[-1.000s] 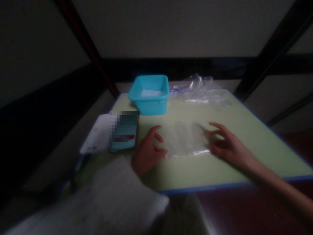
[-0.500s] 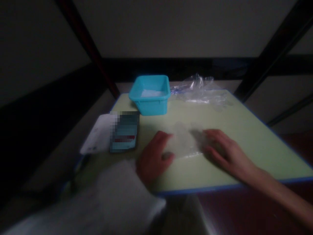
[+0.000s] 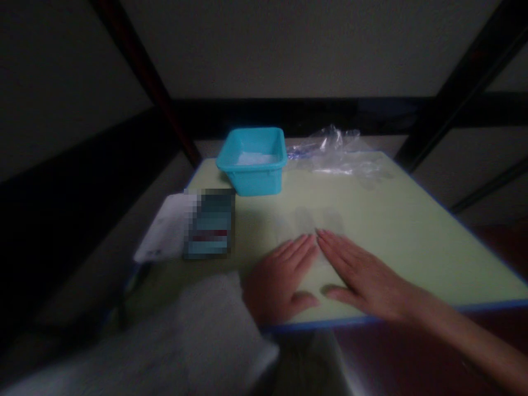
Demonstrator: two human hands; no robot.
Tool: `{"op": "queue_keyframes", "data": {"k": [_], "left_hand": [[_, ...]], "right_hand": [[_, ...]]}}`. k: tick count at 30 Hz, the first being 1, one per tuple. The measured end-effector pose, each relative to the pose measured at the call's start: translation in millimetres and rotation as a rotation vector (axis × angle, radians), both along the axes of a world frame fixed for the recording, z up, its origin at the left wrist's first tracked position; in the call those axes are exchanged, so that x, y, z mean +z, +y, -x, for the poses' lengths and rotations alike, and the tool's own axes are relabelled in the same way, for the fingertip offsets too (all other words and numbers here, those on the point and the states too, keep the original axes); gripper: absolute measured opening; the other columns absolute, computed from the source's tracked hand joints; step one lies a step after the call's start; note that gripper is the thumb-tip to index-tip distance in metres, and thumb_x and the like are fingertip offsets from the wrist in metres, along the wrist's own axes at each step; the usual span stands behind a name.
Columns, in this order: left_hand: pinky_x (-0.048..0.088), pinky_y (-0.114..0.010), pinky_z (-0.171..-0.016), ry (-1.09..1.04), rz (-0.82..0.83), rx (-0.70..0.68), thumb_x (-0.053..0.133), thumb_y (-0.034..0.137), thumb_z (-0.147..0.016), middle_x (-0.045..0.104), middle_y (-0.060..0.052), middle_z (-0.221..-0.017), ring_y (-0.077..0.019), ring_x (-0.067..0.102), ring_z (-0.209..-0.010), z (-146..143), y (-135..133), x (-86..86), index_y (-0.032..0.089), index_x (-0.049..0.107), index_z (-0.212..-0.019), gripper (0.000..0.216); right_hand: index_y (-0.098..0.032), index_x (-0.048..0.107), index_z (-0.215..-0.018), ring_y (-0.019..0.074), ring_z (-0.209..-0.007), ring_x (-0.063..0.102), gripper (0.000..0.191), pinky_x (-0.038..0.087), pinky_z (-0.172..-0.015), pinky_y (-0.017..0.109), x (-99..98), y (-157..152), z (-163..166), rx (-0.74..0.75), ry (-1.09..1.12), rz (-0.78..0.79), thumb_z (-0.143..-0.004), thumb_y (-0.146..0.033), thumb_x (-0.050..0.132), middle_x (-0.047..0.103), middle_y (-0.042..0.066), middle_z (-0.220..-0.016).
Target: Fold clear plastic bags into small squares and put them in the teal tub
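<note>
A thin clear plastic sheet or bag (image 3: 307,220) lies flat on the pale green table; its outline is faint. My left hand (image 3: 282,278) rests palm down over its near left part, fingers stretched out and thumb apart. From the right, my right hand (image 3: 358,272) lies flat in the same way, its fingertips meeting those of the left at the plastic. Both hands are open and hold nothing. The near part of the plastic is hidden under the fingers.
A turquoise basket (image 3: 258,181) with something white inside stands at the back. Right of it lies crumpled clear plastic (image 3: 338,151). A blurred-out phone-like device (image 3: 210,223) and a white sheet (image 3: 167,228) are at the left. Blue edging (image 3: 449,212) borders the table (image 3: 412,236).
My hands have come together and nearer to me, from apart with bent fingers to flat with fingertips touching. The plastic between them now lies partly under the fingers.
</note>
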State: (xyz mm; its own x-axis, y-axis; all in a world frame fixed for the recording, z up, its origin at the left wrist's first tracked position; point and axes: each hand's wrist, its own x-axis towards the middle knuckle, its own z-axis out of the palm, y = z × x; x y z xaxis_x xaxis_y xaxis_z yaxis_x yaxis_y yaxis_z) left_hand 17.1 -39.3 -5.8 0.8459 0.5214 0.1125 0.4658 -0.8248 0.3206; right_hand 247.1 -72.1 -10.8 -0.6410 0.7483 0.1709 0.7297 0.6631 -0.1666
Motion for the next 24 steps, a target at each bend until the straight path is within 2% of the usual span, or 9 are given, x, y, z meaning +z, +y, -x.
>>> {"op": "queue_keyframes", "data": {"k": [7, 16, 20, 24], "left_hand": [[0.018, -0.045, -0.115, -0.026, 0.016, 0.000, 0.054, 0.052, -0.083, 0.025, -0.016, -0.151, -0.0266, 0.016, -0.141, -0.7, -0.1, 0.9, 0.012, 0.029, -0.142, 0.075], [0.019, -0.044, -0.115, 0.007, -0.013, -0.008, 0.049, 0.056, -0.084, 0.023, -0.019, -0.151, -0.0268, 0.016, -0.142, 2.9, -0.2, -0.5, 0.007, 0.027, -0.142, 0.079], [0.023, -0.041, -0.115, -0.083, -0.047, 0.154, 0.038, 0.041, -0.092, 0.027, -0.017, -0.150, -0.0228, 0.020, -0.141, -3.9, 6.2, 3.3, 0.008, 0.028, -0.142, 0.060], [0.026, -0.044, -0.114, -0.094, -0.111, 0.316, 0.033, 0.036, -0.094, 0.031, -0.021, -0.147, -0.0258, 0.026, -0.139, -21.7, 21.9, 7.2, 0.003, 0.035, -0.136, 0.053]], "right_hand": [[-0.013, 0.009, -0.149, 0.0287, -0.139, 0.020, 0.082, 0.028, -0.111, 0.047, 0.6, 0.4, 2.4, -0.011, 0.026, 0.009, -0.088, -0.055, 0.045, 0.015, 0.015, -0.152], [-0.011, 0.005, -0.149, 0.0275, -0.139, 0.018, 0.081, 0.027, -0.111, 0.047, 0.8, 0.2, 1.3, -0.022, 0.033, 0.015, -0.090, -0.053, 0.043, 0.015, 0.017, -0.152], [-0.013, 0.012, -0.149, 0.0258, -0.138, 0.022, 0.066, 0.029, -0.110, 0.046, 8.9, 16.3, 3.3, -0.100, 0.142, 0.025, -0.095, -0.044, 0.034, 0.022, 0.015, -0.150], [-0.007, 0.023, -0.146, 0.0285, -0.138, 0.022, 0.062, 0.025, -0.111, 0.050, 4.4, 44.6, 10.9, -0.141, 0.116, -0.021, -0.095, -0.041, 0.033, 0.025, 0.018, -0.148]]}}
